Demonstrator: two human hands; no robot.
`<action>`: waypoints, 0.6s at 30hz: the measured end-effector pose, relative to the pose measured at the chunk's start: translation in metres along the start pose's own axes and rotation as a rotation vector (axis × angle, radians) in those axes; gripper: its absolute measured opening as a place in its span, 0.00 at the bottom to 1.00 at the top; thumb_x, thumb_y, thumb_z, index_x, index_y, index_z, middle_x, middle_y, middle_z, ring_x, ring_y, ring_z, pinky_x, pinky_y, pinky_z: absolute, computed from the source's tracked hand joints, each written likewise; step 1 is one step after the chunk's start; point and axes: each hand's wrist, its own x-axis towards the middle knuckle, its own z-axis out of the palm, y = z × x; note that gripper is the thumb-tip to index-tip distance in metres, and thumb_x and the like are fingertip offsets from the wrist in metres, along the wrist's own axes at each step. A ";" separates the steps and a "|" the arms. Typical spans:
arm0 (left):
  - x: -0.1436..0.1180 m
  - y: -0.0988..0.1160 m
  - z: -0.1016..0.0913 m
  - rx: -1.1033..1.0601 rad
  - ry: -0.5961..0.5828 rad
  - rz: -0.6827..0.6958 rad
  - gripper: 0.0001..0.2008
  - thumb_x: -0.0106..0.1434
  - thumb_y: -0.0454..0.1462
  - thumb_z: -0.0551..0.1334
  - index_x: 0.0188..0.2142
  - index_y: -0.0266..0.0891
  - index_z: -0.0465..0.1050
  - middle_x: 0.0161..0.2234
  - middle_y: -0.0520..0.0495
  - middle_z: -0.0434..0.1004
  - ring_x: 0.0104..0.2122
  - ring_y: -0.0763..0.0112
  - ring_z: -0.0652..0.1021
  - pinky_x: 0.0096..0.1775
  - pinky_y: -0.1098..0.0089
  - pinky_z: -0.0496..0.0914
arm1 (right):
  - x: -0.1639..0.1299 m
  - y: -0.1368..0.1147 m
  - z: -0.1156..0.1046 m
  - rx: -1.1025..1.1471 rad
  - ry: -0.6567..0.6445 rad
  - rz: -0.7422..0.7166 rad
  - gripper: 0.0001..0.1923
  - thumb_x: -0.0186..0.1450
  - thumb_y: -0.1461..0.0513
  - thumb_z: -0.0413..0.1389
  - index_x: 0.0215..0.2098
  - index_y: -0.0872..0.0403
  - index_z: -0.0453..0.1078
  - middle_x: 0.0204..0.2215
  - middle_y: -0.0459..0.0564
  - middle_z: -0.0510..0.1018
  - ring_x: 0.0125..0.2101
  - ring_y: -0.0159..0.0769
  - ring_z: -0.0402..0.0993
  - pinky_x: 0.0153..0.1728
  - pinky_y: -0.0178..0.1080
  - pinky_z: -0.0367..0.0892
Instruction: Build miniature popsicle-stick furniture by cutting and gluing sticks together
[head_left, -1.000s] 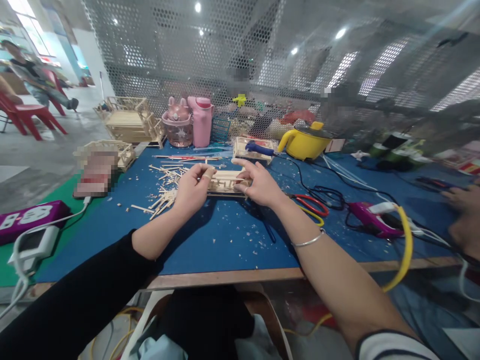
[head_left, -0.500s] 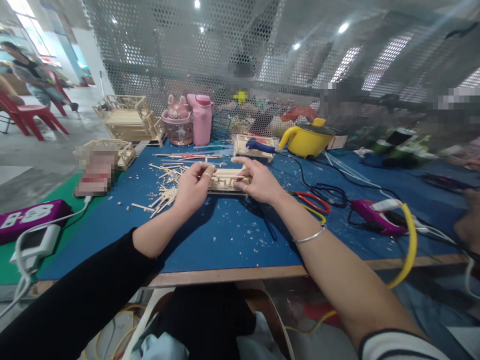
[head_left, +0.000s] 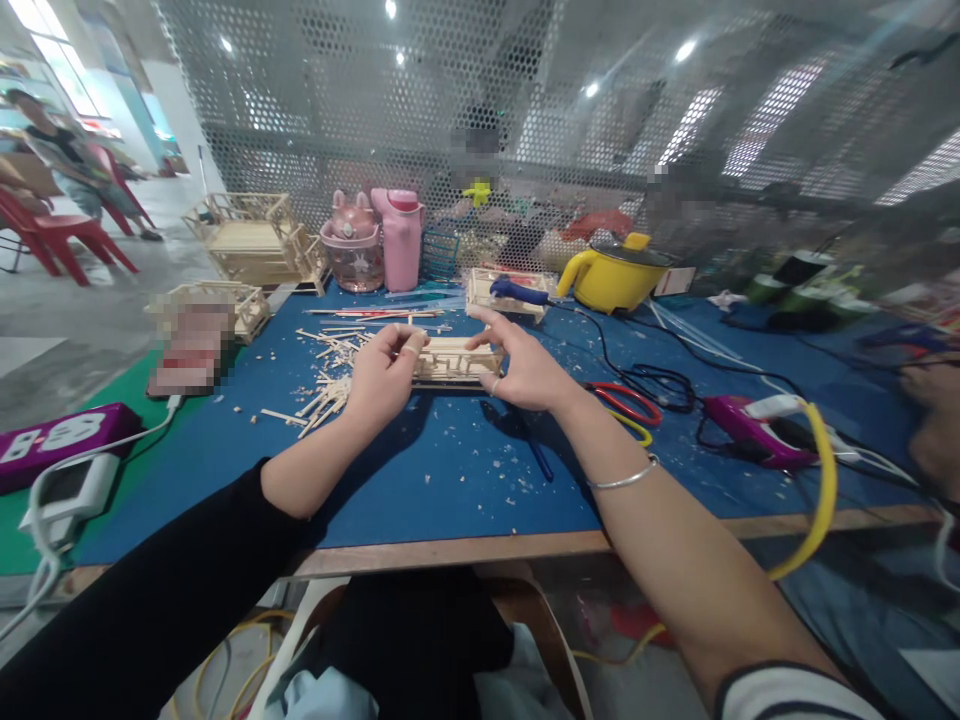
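The small wooden stick frame (head_left: 456, 360) rests on the blue counter (head_left: 450, 480) out in front of me, and I have it by both ends. My left hand (head_left: 382, 378) is closed on its left end, thumb and fingers pinching the sticks, a ring showing on one finger. My right hand (head_left: 525, 368) grips the right end, with the forefinger stretched out over the top rail and the other fingers curled round the side. A thin bangle (head_left: 619, 480) sits on my right wrist.

Just left of the frame lies a loose scatter of wooden sticks (head_left: 330, 375), and pale chips are strewn across the counter between my arms. Beside my right hand are red-handled scissors (head_left: 626, 397), and further right a purple glue gun (head_left: 750, 430) with a yellow cable looping off the edge. Behind the frame stands another stick tray with a blue tool (head_left: 519, 292) lying on it, then a yellow kettle (head_left: 611, 280). To the back left are a pink bottle (head_left: 401, 240), a pink lidded cup (head_left: 351, 252) and finished stick models (head_left: 255, 240). A purple power strip (head_left: 52, 440) lies at the far left. At the right edge a blurred hand of another person (head_left: 934, 430) shows.
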 end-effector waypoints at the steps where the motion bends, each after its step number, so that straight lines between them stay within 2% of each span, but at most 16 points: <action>1: 0.000 0.000 0.000 0.005 -0.001 0.005 0.08 0.63 0.40 0.58 0.33 0.39 0.72 0.30 0.50 0.76 0.31 0.71 0.73 0.37 0.70 0.66 | -0.001 0.003 -0.001 0.005 0.019 -0.016 0.43 0.50 0.69 0.55 0.64 0.49 0.53 0.47 0.50 0.77 0.48 0.45 0.70 0.54 0.51 0.60; 3: 0.000 0.002 0.000 0.016 0.005 0.007 0.08 0.63 0.40 0.58 0.33 0.39 0.72 0.30 0.50 0.76 0.31 0.71 0.73 0.37 0.70 0.66 | -0.002 0.007 -0.003 -0.005 0.078 -0.043 0.39 0.49 0.69 0.54 0.61 0.51 0.57 0.48 0.52 0.75 0.48 0.45 0.69 0.54 0.49 0.61; 5: -0.001 0.004 0.000 0.021 0.014 -0.001 0.08 0.63 0.40 0.58 0.33 0.38 0.73 0.31 0.49 0.77 0.31 0.71 0.73 0.37 0.70 0.66 | -0.004 0.008 -0.005 -0.034 0.193 -0.064 0.30 0.50 0.67 0.54 0.53 0.54 0.64 0.44 0.54 0.75 0.45 0.44 0.70 0.51 0.47 0.63; 7: -0.002 0.006 0.000 0.015 0.016 -0.006 0.09 0.63 0.40 0.58 0.32 0.38 0.73 0.32 0.49 0.77 0.32 0.70 0.74 0.37 0.70 0.66 | -0.007 0.005 -0.007 -0.051 0.358 -0.065 0.17 0.52 0.65 0.55 0.41 0.54 0.68 0.36 0.52 0.75 0.37 0.41 0.70 0.43 0.43 0.65; 9: -0.002 0.006 0.000 0.010 0.008 -0.002 0.09 0.63 0.40 0.58 0.33 0.38 0.72 0.32 0.48 0.77 0.33 0.70 0.74 0.38 0.70 0.66 | -0.011 0.000 -0.010 -0.037 0.475 -0.024 0.04 0.56 0.62 0.55 0.30 0.52 0.68 0.27 0.48 0.72 0.28 0.35 0.66 0.34 0.39 0.64; 11: -0.001 0.005 -0.001 0.017 -0.001 0.001 0.09 0.63 0.41 0.58 0.33 0.38 0.72 0.32 0.48 0.77 0.33 0.70 0.74 0.38 0.70 0.66 | -0.014 -0.004 -0.011 0.014 0.520 0.048 0.07 0.59 0.59 0.54 0.24 0.52 0.66 0.21 0.44 0.68 0.22 0.31 0.61 0.28 0.37 0.60; 13: -0.002 0.006 -0.003 0.068 0.027 0.035 0.09 0.64 0.41 0.57 0.34 0.38 0.73 0.33 0.48 0.77 0.32 0.70 0.74 0.37 0.70 0.66 | -0.014 -0.005 -0.013 0.082 0.568 0.119 0.11 0.61 0.56 0.54 0.23 0.52 0.66 0.19 0.43 0.65 0.20 0.30 0.59 0.25 0.36 0.58; 16: -0.007 0.014 -0.005 0.203 0.116 0.212 0.09 0.64 0.40 0.58 0.36 0.39 0.74 0.33 0.48 0.77 0.32 0.70 0.72 0.38 0.70 0.66 | -0.015 0.004 -0.022 0.076 0.690 0.191 0.15 0.65 0.53 0.50 0.24 0.52 0.66 0.19 0.44 0.65 0.22 0.31 0.61 0.28 0.37 0.59; 18: -0.015 0.022 -0.005 0.235 0.107 0.324 0.08 0.64 0.40 0.58 0.37 0.39 0.74 0.31 0.49 0.76 0.30 0.71 0.72 0.37 0.71 0.65 | -0.023 0.016 -0.035 -0.022 0.687 0.223 0.12 0.66 0.56 0.48 0.30 0.52 0.69 0.22 0.45 0.69 0.25 0.33 0.65 0.32 0.38 0.62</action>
